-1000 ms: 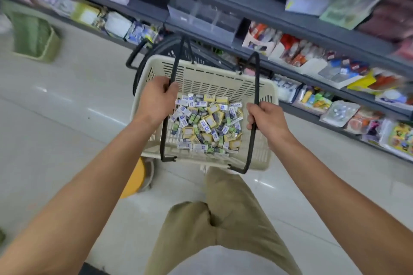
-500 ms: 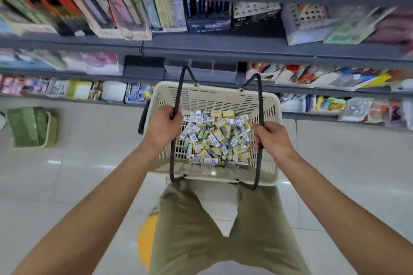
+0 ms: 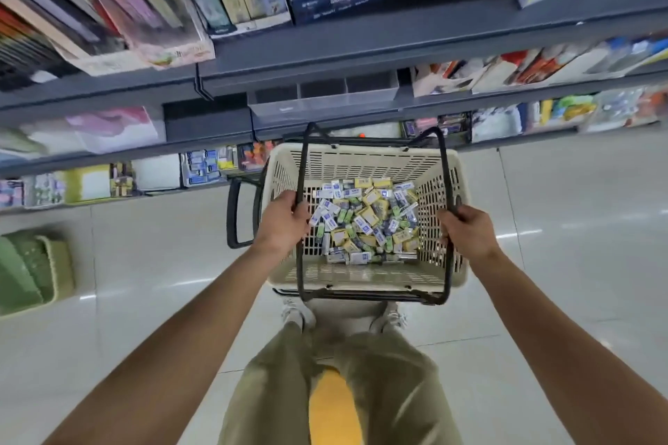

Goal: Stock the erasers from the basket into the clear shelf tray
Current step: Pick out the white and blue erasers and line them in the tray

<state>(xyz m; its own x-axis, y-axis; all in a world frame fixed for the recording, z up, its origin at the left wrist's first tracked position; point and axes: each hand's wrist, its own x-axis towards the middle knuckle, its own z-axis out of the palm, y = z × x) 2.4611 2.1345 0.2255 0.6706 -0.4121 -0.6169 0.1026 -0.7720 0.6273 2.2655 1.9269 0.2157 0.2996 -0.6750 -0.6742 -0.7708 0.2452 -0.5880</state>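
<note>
A cream plastic basket hangs in front of me, with several small erasers in blue, yellow and green wrappers heaped on its floor. My left hand grips the left black handle. My right hand grips the right black handle. The clear shelf tray, divided into compartments, stands on the grey shelf just beyond the basket and looks to hold nothing.
Grey shelves packed with notebooks, boxes and packets run across the top. A green basket stands on the tiled floor at left. A black frame sits under the basket. A yellow thing lies between my legs.
I have turned to face the shelves squarely and come closer. The basket now sits lower, below the clear tray. Both hands keep their hold on the handles.
</note>
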